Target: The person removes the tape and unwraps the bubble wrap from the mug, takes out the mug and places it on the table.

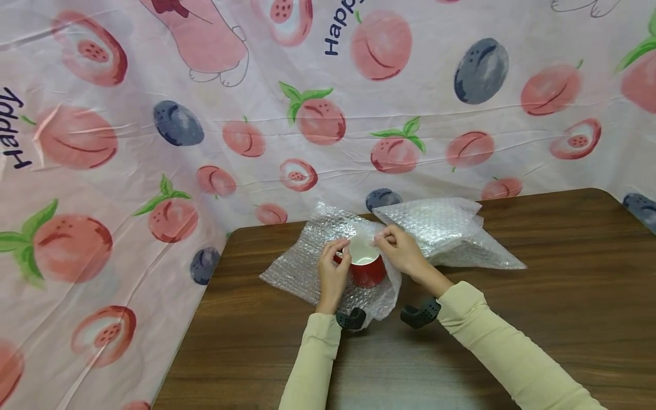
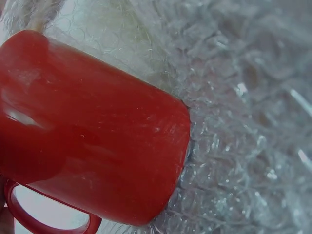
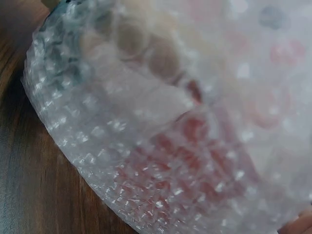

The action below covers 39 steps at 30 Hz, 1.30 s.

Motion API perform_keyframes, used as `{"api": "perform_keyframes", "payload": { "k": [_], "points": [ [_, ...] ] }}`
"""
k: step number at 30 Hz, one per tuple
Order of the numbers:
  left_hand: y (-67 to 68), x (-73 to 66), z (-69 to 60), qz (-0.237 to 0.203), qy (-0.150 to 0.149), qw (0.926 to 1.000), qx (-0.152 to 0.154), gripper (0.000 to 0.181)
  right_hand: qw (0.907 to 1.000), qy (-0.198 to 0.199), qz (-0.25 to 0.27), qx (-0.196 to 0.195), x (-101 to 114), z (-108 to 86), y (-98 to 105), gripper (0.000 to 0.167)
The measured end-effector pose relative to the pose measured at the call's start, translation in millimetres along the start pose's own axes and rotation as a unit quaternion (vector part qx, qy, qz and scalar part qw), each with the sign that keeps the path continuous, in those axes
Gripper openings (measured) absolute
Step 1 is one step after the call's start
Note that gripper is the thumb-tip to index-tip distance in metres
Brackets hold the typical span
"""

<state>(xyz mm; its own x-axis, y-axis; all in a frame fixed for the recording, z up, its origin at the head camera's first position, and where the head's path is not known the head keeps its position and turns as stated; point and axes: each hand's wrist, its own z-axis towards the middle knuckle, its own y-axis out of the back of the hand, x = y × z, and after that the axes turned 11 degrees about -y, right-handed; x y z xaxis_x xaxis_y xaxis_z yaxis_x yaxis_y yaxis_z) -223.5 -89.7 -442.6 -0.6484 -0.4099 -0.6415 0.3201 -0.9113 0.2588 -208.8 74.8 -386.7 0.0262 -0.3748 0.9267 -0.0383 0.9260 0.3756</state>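
Presently, the red mug (image 1: 368,274) is seated on a loose sheet of bubble wrap (image 1: 297,269), which is spread over the wooden surface (image 1: 512,324). At the mug's right side, a flap of that sheet is raised, and its edge is pinched near the rim by the fingers of the right hand (image 1: 403,250). The left hand (image 1: 333,274) is placed at the mug's left side, its thumb and forefinger drawn close together beside the rim and handle (image 2: 93,225); whether the mug or the plastic is grasped by them cannot be told.

If the flap is pulled too hard, the mug could be tipped or dragged along with the sheet beneath it, as little restraint may be offered by slick plastic. If the thin pinch is lost, the flap could be sprung away from the rim by its own stiffness. At the handle, the sheet could be snagged or left gaping, since an uneven shape is presented there. Nearer the person than the mug, the right wrist mount (image 1: 421,314) could be caught on a loose edge. Beyond and right of the mug, the second bundle of bubble wrap (image 1: 435,228) could be nudged by the right forearm if it is swung outward.
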Motion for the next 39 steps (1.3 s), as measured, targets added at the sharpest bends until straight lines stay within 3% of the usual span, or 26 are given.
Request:
{"api": "perform_keyframes", "payload": {
  "k": [1, 5, 12, 14, 21, 28, 39],
  "points": [
    [-1.3, 4.9, -1.0, 0.001, 0.004, 1.0, 0.002, 0.017, 0.9998, -0.008, 0.017, -0.002, -1, -0.5, 1, 0.016],
    [-1.6, 3.1, 0.2, -0.015, 0.013, 0.9998, -0.003, 0.016, 0.9977, -0.019, 0.065, -0.004, -1, -4.7, 4, 0.016],
    [4.8, -27.6, 6.5, -0.025, 0.01, 0.9996, -0.005, 0.015, 0.996, 0.017, 0.077, -0.042, 1, -14.0, 10, 0.013],
    [5.4, -29.9, 6.6, -0.025, 0.016, 0.9996, -0.003, 0.016, 0.995, 0.027, 0.075, -0.061, 0, -16.5, 14, 0.012],
    [5.5, -30.1, 6.8, -0.029, 0.018, 0.9994, -0.009, 0.017, 0.9881, 0.06, 0.078, -0.118, -10, -20.4, 27, 0.012],
    [5.2, -30.8, 6.9, -0.025, 0.018, 0.9995, -0.004, 0.017, 0.986, 0.067, 0.037, -0.148, -20, -28.3, 38, 0.009],
    [6.1, -28.7, 5.9, -0.022, 0.002, 0.9997, -0.006, 0.016, 0.97, 0.141, 0.039, -0.194, -35, -32.2, 45, 0.01]
  ]
}}
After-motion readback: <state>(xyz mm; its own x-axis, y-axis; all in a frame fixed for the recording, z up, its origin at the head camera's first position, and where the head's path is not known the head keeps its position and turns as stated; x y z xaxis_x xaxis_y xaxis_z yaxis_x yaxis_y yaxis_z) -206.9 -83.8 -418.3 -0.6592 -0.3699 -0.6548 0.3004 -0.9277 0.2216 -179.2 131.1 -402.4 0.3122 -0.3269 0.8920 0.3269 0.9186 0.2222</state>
